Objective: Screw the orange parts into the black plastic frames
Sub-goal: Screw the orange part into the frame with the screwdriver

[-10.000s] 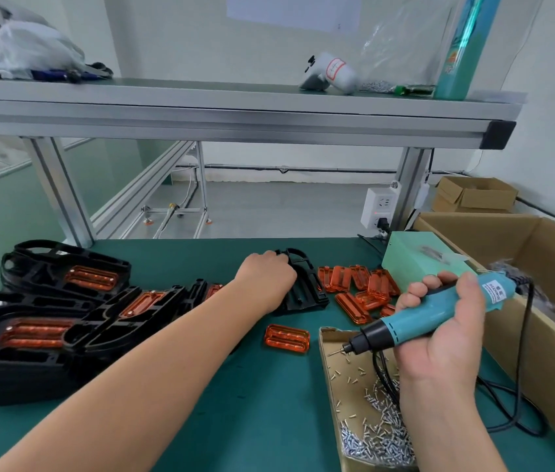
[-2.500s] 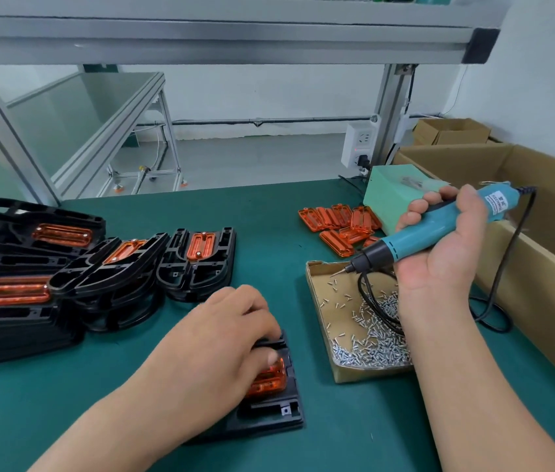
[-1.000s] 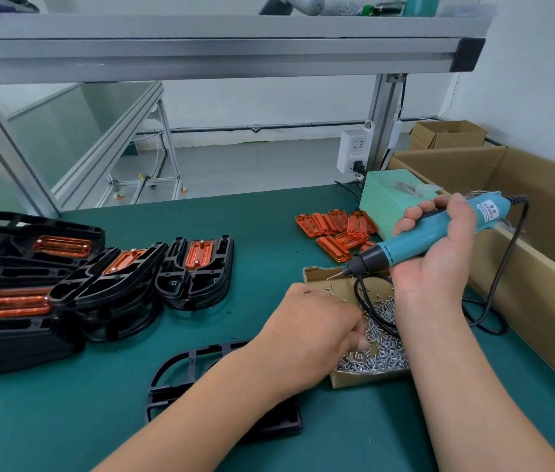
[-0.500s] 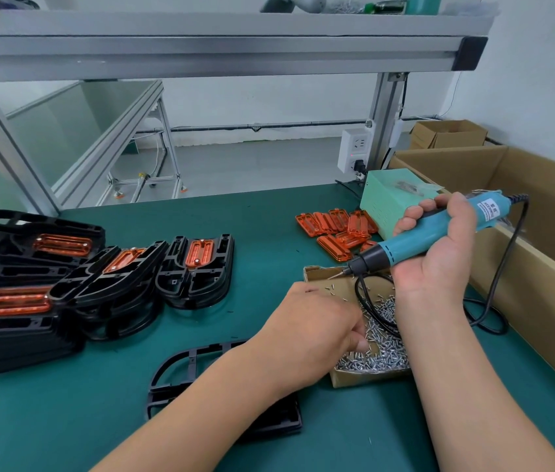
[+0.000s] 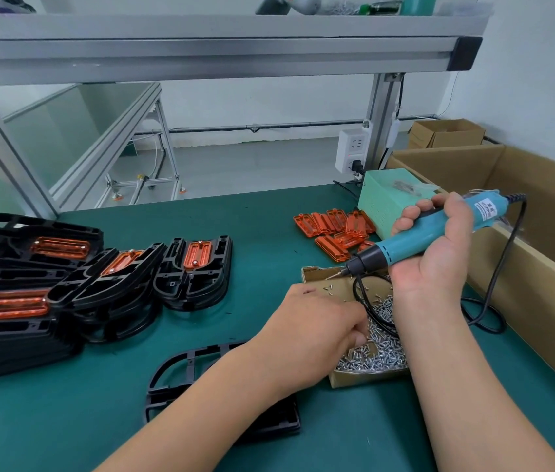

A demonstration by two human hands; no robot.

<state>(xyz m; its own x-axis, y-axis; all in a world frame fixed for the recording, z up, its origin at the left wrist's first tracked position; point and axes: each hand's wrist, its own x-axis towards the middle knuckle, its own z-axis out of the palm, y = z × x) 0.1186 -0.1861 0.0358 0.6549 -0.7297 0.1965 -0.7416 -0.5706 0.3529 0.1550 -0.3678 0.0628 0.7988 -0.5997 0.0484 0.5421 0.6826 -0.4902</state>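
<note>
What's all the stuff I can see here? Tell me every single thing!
Black frames with orange parts: four tops showing, black and orange, stacked on the table's left.
Single black frame: one, black, near edge, partly under the left forearm.
Loose orange parts: a pile, orange, beside the green box.
Green box: one, pale green, far right of the table.
Screw tray: one, brown cardboard, middle right.
Screws: many, silver, in the tray.
Screwdriver: one, teal, corded, in the right hand.
Cardboard boxes: two, brown, right of the table.
Table: one, green top.
Left hand: fingers down in the screws.
Right hand: grips the screwdriver.
</note>
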